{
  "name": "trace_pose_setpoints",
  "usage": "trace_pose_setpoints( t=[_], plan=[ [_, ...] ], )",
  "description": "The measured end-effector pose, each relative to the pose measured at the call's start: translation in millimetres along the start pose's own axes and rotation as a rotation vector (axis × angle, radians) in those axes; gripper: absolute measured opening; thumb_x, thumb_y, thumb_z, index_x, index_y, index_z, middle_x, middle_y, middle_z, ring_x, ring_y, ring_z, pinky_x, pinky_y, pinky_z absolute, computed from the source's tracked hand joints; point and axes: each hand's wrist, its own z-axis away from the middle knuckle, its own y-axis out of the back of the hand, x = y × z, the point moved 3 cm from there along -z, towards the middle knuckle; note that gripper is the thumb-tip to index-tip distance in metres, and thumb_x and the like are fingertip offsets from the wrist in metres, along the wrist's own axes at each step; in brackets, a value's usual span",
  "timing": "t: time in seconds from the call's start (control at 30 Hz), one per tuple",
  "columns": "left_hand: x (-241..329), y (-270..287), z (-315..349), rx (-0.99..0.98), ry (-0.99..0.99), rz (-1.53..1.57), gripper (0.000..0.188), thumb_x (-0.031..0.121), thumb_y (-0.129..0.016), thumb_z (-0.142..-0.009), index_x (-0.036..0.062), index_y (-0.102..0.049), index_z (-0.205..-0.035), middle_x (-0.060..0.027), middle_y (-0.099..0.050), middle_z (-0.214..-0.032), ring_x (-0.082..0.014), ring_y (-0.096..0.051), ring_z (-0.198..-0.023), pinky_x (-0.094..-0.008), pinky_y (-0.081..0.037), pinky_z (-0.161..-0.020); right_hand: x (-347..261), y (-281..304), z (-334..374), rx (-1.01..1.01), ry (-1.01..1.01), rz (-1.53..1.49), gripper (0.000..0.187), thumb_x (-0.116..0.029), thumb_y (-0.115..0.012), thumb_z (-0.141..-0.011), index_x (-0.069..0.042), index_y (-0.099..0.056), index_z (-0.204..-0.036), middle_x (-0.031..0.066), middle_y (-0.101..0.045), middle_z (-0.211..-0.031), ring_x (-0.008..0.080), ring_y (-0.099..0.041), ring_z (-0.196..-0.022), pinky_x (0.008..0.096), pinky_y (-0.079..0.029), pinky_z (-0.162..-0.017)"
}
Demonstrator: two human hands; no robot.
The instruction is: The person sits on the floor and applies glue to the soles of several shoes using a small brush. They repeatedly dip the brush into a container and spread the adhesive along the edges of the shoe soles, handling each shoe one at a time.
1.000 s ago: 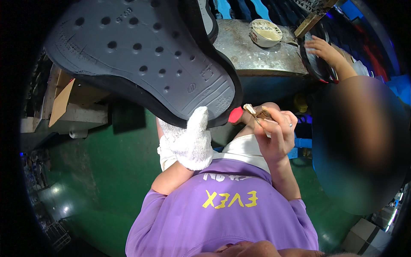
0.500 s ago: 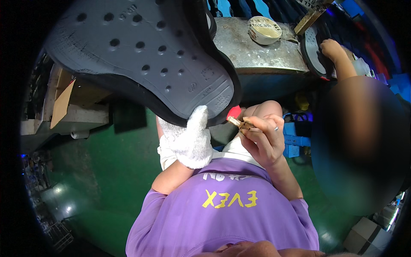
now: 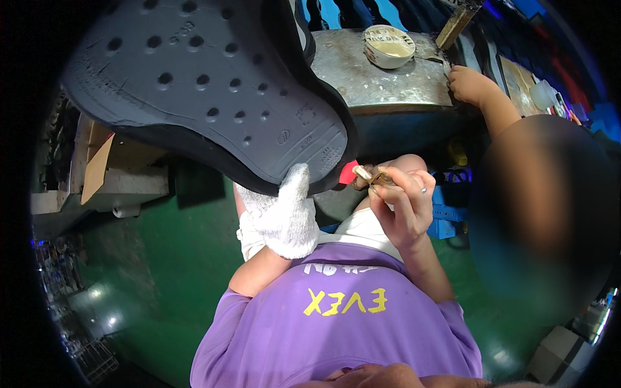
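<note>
A large grey insole [image 3: 213, 97] with a black border and several round dimples hangs tilted, its underside toward me. My left hand [image 3: 289, 220], in a white knitted glove, grips its near end, thumb on the grey face and the other fingers hidden beneath. A red tab [image 3: 348, 172] sticks out at the insole's edge. Just right of it, my bare right hand [image 3: 406, 204] pinches a small brown tool [image 3: 377, 179] with a pale tip, perhaps a brush. The tip is close to the red tab; whether they touch I cannot tell.
A metal-topped bench [image 3: 349, 77] stands ahead, with a bowl [image 3: 389, 46] and a wooden bar [image 3: 457, 27] on it. At right, a co-worker's hand [image 3: 472, 85] reaches over the bench. An open cardboard box [image 3: 97, 169] sits at left, a blue stool [image 3: 443, 213] at right.
The insole and red tab have shifted slightly left. My right hand has turned a little, its tool now tilted differently. The co-worker's hand has moved left.
</note>
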Motion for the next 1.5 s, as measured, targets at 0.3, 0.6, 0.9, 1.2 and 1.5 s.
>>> trace_pose_setpoints(
  t=[0.3, 0.6, 0.9, 1.2, 1.5],
  plan=[
    [4, -19, -4, -0.032, -0.070, -0.037, 0.053, -0.003, -0.071, -0.088, 0.0037, -0.048, -0.135, -0.0113, -0.064, -0.119, -0.0203, -0.066, -0.097, -0.0309, -0.057, -0.082, 1, 8, 2, -0.113, 0.070, -0.087, 0.031, -0.004, -0.083, -0.069, -0.007, -0.063, -0.093, 0.0099, -0.069, -0.109, 0.0192, -0.064, -0.080, 0.0387, -0.045, -0.088],
    [-7, -47, -12, -0.142, -0.042, -0.053, 0.054, -0.003, -0.070, -0.089, 0.0046, -0.047, -0.137, -0.0126, -0.063, -0.123, -0.0201, -0.067, -0.097, -0.0299, -0.057, -0.078, 58, -16, 84, 0.051, -0.459, -0.365, 0.030, 0.008, -0.081, -0.069, -0.004, -0.061, -0.088, 0.0155, -0.072, -0.105, 0.0303, -0.070, -0.084, 0.0348, -0.054, -0.073],
    [-48, -106, -8, -0.526, 0.224, -0.271, 0.077, -0.003, -0.071, -0.085, -0.0064, -0.032, -0.151, -0.0149, -0.059, -0.130, -0.0182, -0.061, -0.108, -0.0314, -0.053, -0.094, 95, -42, 150, -0.050, -0.864, -0.299, 0.021, -0.017, -0.074, -0.084, -0.004, -0.072, -0.100, 0.0158, -0.074, -0.103, 0.0315, -0.070, -0.090, 0.0410, -0.056, -0.082],
    [-78, -156, -8, -0.642, 0.300, -0.278, 0.045, 0.003, -0.065, -0.083, -0.0011, -0.063, -0.128, -0.0077, -0.071, -0.106, -0.0138, -0.064, -0.088, -0.0320, -0.054, -0.084, 99, -51, 132, -0.137, -0.947, -0.325, 0.027, -0.021, -0.074, -0.085, -0.004, -0.072, -0.106, 0.0159, -0.073, -0.097, 0.0308, -0.071, -0.085, 0.0420, -0.055, -0.079],
    [-167, -335, -68, -0.679, 0.360, -0.213, 0.080, 0.048, -0.066, -0.089, 0.0000, -0.041, -0.148, -0.0249, -0.046, -0.152, -0.0352, -0.046, -0.140, -0.0418, -0.039, -0.114, 106, -78, 158, -0.207, -0.980, -0.257, 0.017, -0.017, -0.075, -0.083, -0.002, -0.068, -0.081, 0.0132, -0.071, -0.082, 0.0296, -0.069, -0.074, 0.0398, -0.055, -0.070]
  ],
)
